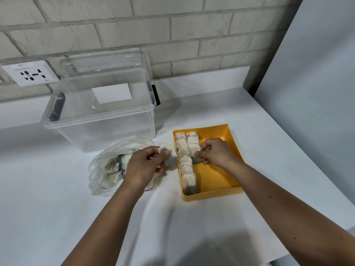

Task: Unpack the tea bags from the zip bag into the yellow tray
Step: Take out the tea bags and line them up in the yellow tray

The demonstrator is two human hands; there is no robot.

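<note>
here the yellow plastic tray (215, 176) points lengthwise away; left hand (142, 167) and right hand (216, 152) each pinch a white tea bag (169, 153).

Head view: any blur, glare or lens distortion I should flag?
Head view: the wide-angle lens bows the courses of the brick wall; soft shadows and a smeared patch lie on the table at lower centre; the clear box shows mild sheen; tray and tea bags read sharp.

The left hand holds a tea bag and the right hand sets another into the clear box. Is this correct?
No. In the head view the right hand sets it into the yellow tray, not the clear box. The left hand does hold a tea bag.
</note>
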